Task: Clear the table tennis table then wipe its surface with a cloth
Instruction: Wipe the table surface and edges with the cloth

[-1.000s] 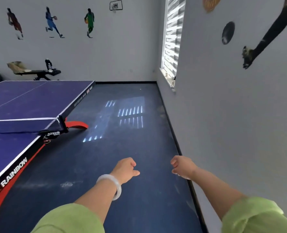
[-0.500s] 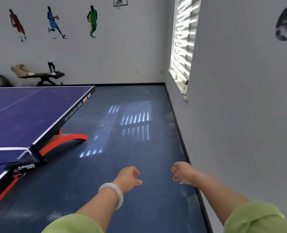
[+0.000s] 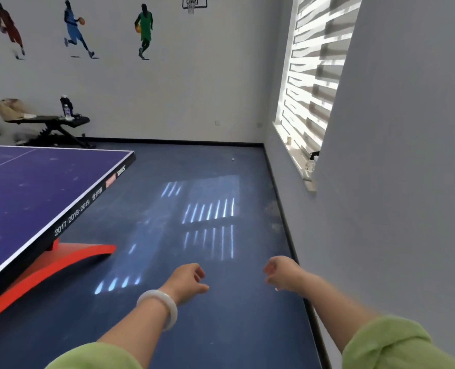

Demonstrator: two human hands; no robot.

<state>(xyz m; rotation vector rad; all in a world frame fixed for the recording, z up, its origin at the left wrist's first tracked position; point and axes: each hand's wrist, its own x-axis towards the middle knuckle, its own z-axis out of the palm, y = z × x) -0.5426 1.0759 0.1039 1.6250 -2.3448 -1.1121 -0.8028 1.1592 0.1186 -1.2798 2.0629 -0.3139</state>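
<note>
Blue bench (image 3: 34,195) sat at far L, its red base (image 3: 61,262) on the floor (image 3: 221,328). L hand (image 3: 187,282), white bangle (image 3: 158,308) on the wrist, hung over the floor w/ fingers loosely curled and thumb out, holding nothing, well apart from the bench edge. Small white ball (image 3: 232,159) lay on the floor nr the far wall. R hand (image 3: 282,274) was likewise loosely curled, nothing in it, nr the R wall (image 3: 407,182). Window (image 3: 314,75) w/ blinds sat above.
</note>
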